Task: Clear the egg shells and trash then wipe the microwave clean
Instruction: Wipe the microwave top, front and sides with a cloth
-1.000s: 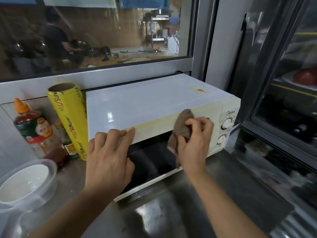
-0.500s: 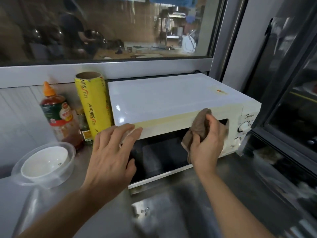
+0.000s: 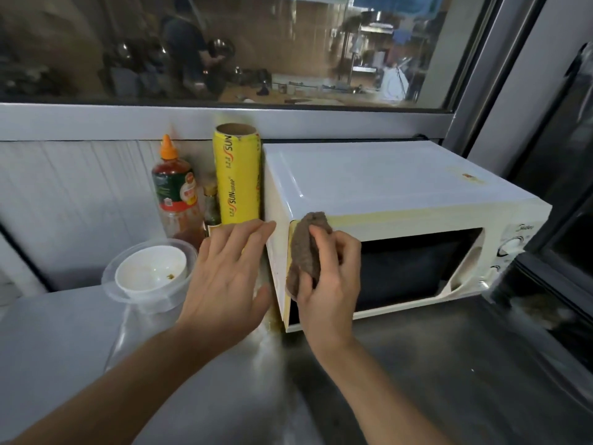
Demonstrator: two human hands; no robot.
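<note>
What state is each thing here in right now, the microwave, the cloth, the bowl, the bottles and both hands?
Microwave: door closed.
Brown cloth: bunched, pressed on the door's left edge.
Right hand: gripping the cloth.
Left hand: flat, fingers straight, against the microwave's left side.
White bowl: upright, crumbs inside.
Sauce bottle: capped, upright.
Cling wrap roll: standing upright.

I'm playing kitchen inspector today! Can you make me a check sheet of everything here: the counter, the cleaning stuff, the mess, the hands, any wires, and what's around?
Surface: steel counter, shiny, with a brownish smear by the microwave's left front corner.
Job's things: white microwave, door shut; brown cloth on its front left edge. Egg shells: nothing seen.
Clutter: white bowl with crumbs, inside a clear container; sauce bottle; small dark bottle; yellow wrap roll.
Hands: right hand grips the cloth; left hand open against the microwave's left side.
Cables: nothing seen.
Surroundings: window behind; dark glass door to the right.
</note>
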